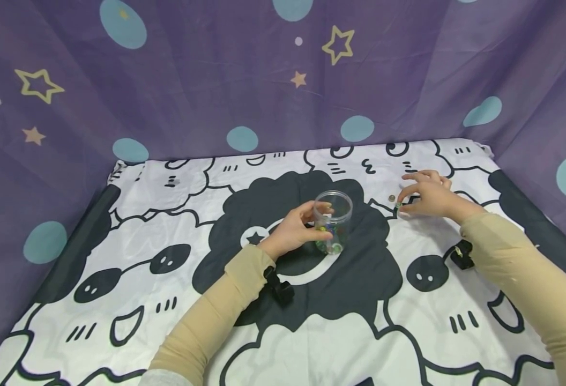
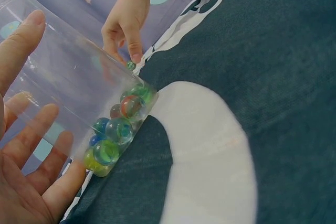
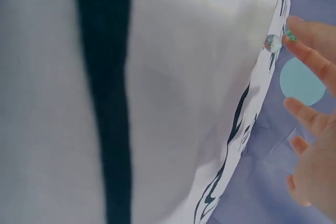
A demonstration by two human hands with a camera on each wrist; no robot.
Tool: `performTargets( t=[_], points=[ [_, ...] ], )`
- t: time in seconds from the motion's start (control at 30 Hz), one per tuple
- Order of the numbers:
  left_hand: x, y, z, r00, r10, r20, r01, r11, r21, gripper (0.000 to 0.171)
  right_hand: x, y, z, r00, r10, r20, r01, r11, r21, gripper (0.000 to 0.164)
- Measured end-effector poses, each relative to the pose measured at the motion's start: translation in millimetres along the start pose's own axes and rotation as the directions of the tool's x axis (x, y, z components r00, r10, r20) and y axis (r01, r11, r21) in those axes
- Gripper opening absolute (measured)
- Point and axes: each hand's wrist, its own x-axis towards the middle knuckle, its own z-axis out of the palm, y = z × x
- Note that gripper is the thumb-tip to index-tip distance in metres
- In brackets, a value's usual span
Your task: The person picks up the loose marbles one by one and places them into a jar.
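Note:
A clear plastic jar [image 1: 342,221] without a lid stands on the dark part of the printed cloth, and my left hand [image 1: 290,230] grips its side with curled fingers. Several glass marbles [image 2: 119,130], green, blue, yellow and one with red, lie at the jar's bottom. To the right of the jar, my right hand [image 1: 430,197] pinches a green marble [image 3: 292,35] between thumb and index finger. Just beyond those fingertips, a clear marble [image 3: 272,43] rests on the cloth. In the left wrist view the pinched marble shows past the jar's base.
A white cloth [image 1: 167,321] with black cartoon sheep covers the table. Behind it and at both sides hangs a purple curtain [image 1: 191,80] with stars and blue dots. Black wrist straps [image 1: 279,287] are worn over beige sleeves [image 1: 210,316].

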Motion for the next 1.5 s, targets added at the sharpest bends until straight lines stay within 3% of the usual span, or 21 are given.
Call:
performTargets(
  t=[0.43,0.77,1.03,1.3,1.5],
  points=[
    [2.5,-2.7,0.5,0.999,0.036,0.004,-0.036,0.999,0.011,0.060,-9.5,-12.3,-5.2,0.993,-0.053,-0.102,0.056,0.998,0.035,0.012],
    [2.8,-3.1,0.1,0.999,0.032,0.010,-0.033,0.999,0.015,0.060,-14.4,-24.0,-10.6,0.989,-0.080,-0.121,0.084,0.996,0.034,0.012],
    [2.5,-2.7,-0.4,0.999,0.034,0.009,-0.034,0.999,0.008,0.060,-18.2,-36.6,-14.6,0.973,-0.150,-0.176,0.155,0.988,0.020,0.011],
    [2.8,-3.2,-0.1,0.999,0.036,0.007,-0.036,0.999,0.005,0.060,-20.2,-45.4,-17.0,0.970,-0.164,-0.181,0.170,0.985,0.020,0.010],
    [3.8,-4.3,-0.3,0.999,0.035,-0.001,-0.035,0.999,0.021,0.060,-23.6,-53.8,-18.9,0.952,-0.204,-0.229,0.214,0.977,0.019,0.010]
  ],
)
